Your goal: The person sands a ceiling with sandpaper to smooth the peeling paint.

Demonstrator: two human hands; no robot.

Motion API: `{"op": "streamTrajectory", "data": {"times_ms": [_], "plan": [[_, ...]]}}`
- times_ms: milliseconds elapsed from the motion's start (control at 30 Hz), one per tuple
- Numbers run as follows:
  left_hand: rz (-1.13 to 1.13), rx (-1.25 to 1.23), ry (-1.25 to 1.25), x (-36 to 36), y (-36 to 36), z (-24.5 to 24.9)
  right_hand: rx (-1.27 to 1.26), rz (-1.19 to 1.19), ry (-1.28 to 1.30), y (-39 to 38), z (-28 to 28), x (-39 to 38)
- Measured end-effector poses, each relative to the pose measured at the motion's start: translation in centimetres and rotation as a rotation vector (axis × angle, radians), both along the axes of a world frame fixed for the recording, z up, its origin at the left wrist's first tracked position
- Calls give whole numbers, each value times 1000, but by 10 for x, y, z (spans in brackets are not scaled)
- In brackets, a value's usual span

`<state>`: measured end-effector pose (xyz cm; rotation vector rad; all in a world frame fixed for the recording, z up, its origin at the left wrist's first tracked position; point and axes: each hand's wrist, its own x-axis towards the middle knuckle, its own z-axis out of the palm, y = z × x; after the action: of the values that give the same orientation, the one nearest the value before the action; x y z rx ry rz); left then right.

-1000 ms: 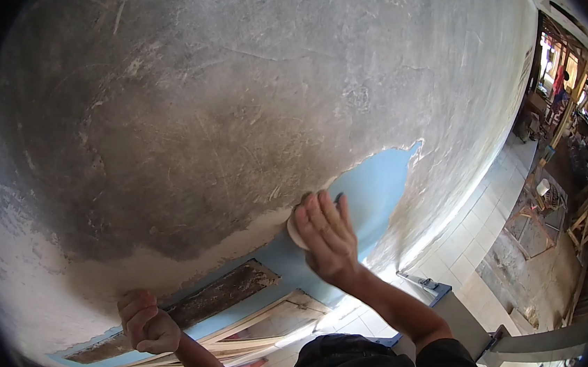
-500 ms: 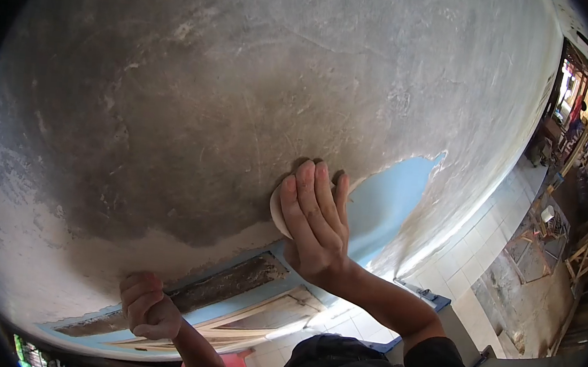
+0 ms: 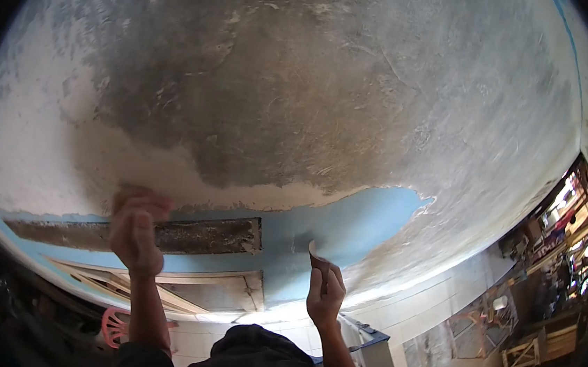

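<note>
A large wall surface point(image 3: 294, 100) of patchy grey and pale plaster fills the upper view, with a light blue painted area point(image 3: 368, 214) along its lower edge. My right hand point(image 3: 326, 291) pinches a small curled sheet point(image 3: 317, 255), brownish with a pale edge, in front of the blue paint. At the left, my left hand point(image 3: 137, 236) is raised at the plaster's lower edge, overlapping a dark, rough recessed strip point(image 3: 205, 237). Its fingers are pressed together and blurred at the tips; anything inside them is hidden.
Below the strip is a wooden frame point(image 3: 256, 299). A pink plastic chair point(image 3: 113, 327) stands lower left. Pale floor tiles point(image 3: 401, 312) lie lower right, near a blue-edged grey object point(image 3: 376, 358). Wooden pieces point(image 3: 522, 354) and clutter are farther right.
My right hand has come off the plaster, down and away, from lying flat over the sheet to pinching it. My left hand appears higher. The view has shifted, showing more blue paint.
</note>
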<state>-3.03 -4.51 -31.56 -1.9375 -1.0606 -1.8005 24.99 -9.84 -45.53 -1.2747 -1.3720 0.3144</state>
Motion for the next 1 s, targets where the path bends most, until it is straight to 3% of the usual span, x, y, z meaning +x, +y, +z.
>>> {"op": "streamTrajectory", "data": {"times_ms": [67,133,200,233,300,367,533,600,667,767,800,900,1000], "plan": [[-516,-251,-166,23,-12,-22,-417,-36,229,-19,-6,7],[-642,-663,37,46,-25,-52,-351,111,637,-26,-43,9],[-586,-1129,212,77,-36,-85,-352,304,1008,-33,-48,5],[-608,-1164,317,86,-36,-112,-364,387,1153,-36,-55,1],[-752,-1388,137,102,-40,-159,-453,438,1189,-41,-66,-4],[-908,-1476,31,110,-49,-162,-494,440,1152,-43,-79,-7],[-798,-1320,113,102,-43,-176,-442,298,625,-44,-75,-8],[-818,-1344,179,95,-38,-173,-425,358,459,-45,-65,-4],[-656,-1112,257,92,-41,-173,-377,374,421,-45,-60,-5],[-524,-855,303,93,-53,-146,-261,166,-46,-50,-37,-4],[-500,-784,306,95,-56,-131,-233,175,-44,-50,-30,-6],[-561,-537,650,99,-59,-106,-98,318,-214,-46,-24,-1],[-622,-890,743,105,-48,-121,25,328,-355,-41,-17,2]]}}
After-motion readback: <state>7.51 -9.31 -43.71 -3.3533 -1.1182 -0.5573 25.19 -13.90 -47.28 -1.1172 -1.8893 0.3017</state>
